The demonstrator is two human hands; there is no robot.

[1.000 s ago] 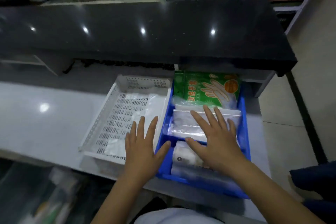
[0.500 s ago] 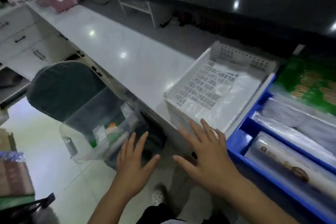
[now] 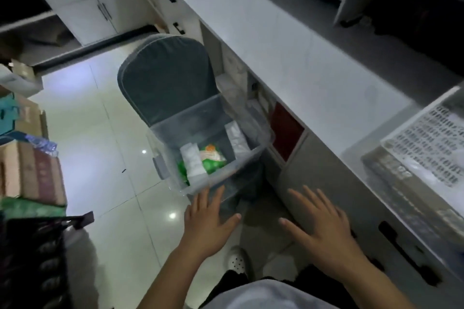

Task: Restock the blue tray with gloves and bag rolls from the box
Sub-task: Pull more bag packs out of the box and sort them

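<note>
Hands hang palm-down over the pale tiled floor point(image 3: 105, 158), both with fingers spread wide and holding nothing. The left hand point(image 3: 206, 223) hovers just before the near rim of the clear plastic storage box point(image 3: 248, 158), which sits on a grey padded chair point(image 3: 165, 75) beside the long white bench point(image 3: 288, 40). Inside the box lie a green-and-orange packet of gloves point(image 3: 212, 158) and white plastic-wrapped packs point(image 3: 192, 163). The right hand point(image 3: 324, 228) floats near the bench's front. A white perforated tray point(image 3: 426, 138) rests on the bench at right.
</note>
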